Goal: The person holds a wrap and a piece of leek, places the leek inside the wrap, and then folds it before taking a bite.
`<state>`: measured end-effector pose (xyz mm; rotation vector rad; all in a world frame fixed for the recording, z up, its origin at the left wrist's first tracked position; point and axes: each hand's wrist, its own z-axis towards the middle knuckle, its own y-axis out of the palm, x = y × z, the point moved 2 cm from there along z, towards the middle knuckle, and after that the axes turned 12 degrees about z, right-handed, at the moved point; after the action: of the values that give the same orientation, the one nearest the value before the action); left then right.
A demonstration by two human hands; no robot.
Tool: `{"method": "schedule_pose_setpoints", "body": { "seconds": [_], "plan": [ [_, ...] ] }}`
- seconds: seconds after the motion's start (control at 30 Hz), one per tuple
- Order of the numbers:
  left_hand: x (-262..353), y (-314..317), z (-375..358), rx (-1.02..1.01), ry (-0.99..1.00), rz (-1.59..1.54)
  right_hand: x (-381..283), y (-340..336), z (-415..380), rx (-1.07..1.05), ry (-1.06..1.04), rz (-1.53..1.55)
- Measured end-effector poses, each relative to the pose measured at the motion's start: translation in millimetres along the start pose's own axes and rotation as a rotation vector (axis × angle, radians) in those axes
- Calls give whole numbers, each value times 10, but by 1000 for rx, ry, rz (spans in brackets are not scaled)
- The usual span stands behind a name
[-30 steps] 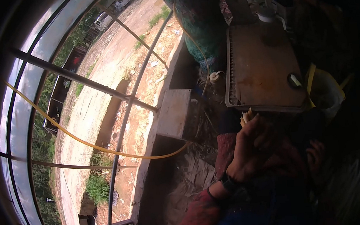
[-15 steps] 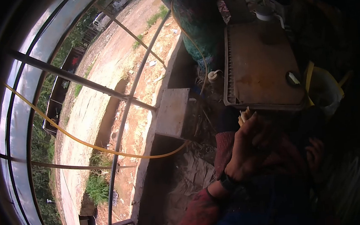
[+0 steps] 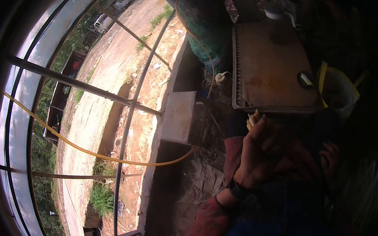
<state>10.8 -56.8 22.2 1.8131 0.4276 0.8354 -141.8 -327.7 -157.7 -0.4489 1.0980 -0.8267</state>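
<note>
My left hand (image 3: 255, 152), with a dark watch on the wrist and a red sleeve, is closed on pale yellow strips (image 3: 252, 120). Their ends stick out past the thumb and fingertips, just below the near edge of a low brown board (image 3: 275, 72). Lower right, my right hand (image 3: 329, 156) lies in deep shadow close to my leg. Some of its fingers show, but I cannot make out how far they are bent or whether anything is in them. A dark round object with a pale green piece (image 3: 305, 80) rests on the board.
A yellow-rimmed bucket (image 3: 338, 88) stands right of the board. Behind it sit a white-lidded container (image 3: 274, 11) and a full green mesh sack (image 3: 203, 24). To the left are a pale box (image 3: 179, 118), metal bars (image 3: 78, 86) and a yellow hose (image 3: 125, 161).
The whole view has shifted slightly, so things appear a little further left and up. My left hand keeps its hold on the pale strips; my right hand stays low in shadow.
</note>
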Motion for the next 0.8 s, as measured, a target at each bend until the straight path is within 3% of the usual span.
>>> {"method": "schedule_pose_setpoints", "body": {
  "seconds": [0.1,0.5,0.8],
  "plan": [
    [-2,-120,34,-155,12,-3,24,16,-3,8,-9,10],
    [5,-131,31,-176,30,28,32,-2,14,-6,-7,-34],
    [11,-38,-10,-36,20,-1,132,35,-42,12,-9,-54]
  ]
}}
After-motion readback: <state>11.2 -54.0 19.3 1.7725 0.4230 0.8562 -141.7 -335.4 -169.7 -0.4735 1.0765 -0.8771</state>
